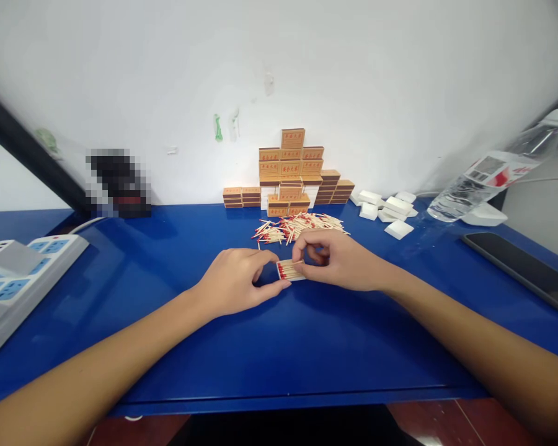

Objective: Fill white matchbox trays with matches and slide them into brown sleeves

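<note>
A small white matchbox tray [279, 274] lies on the blue table in front of me, filled with a row of red-headed matches [287, 270]. My left hand [235, 280] grips the tray's left end between thumb and index finger. Over the right part of the tray, my right hand [337, 259] is closed in a pinch at the matches, its fingers covering that end. Just behind my hands spreads a loose heap of matches [314, 224]. Orange-brown matchboxes [291, 167] are stacked behind the heap against the wall.
White empty-looking trays [390, 210] lie piled right of the matchboxes. A clear water bottle [488, 170] leans at the far right, with a dark phone [523, 266] in front of it. A power strip [69, 248] sits at the left; a pixelated dark object [121, 183] stands behind it.
</note>
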Demonstrator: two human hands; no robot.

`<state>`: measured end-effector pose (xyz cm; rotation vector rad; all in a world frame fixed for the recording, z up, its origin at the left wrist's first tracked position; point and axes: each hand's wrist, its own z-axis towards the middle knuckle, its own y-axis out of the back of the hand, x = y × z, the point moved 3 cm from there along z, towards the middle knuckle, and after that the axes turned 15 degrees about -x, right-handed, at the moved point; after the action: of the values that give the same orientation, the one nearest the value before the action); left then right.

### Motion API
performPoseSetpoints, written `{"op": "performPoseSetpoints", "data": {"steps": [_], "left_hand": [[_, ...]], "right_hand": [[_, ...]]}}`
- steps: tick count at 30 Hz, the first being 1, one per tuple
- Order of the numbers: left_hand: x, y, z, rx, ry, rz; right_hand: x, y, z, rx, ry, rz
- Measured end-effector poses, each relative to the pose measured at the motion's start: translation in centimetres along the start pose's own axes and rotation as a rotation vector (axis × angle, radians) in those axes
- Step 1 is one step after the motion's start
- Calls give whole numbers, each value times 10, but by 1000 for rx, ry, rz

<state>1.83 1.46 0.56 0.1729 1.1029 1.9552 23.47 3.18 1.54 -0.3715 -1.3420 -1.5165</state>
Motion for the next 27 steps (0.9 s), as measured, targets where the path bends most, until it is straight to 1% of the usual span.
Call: {"op": "performPoseSetpoints", "data": {"steps": [3, 6, 12, 15, 20, 27], "left_hand": [[1, 0, 0, -8, 9, -3], [1, 0, 0, -9, 6, 7], [0, 0, 1, 28, 20, 21], [0, 0, 1, 42, 24, 13], [-1, 0, 1, 72, 34, 7], [0, -1, 1, 181, 65, 18]], "right_hand": [[1, 6, 1, -26, 110, -123], [3, 11, 1, -44, 159, -181], [5, 13, 1, -12, 162, -250], [3, 12, 2, -4, 154, -254], [-1, 9, 1, 48, 160, -285], [-1, -1, -2, 92, 132, -283]]}}
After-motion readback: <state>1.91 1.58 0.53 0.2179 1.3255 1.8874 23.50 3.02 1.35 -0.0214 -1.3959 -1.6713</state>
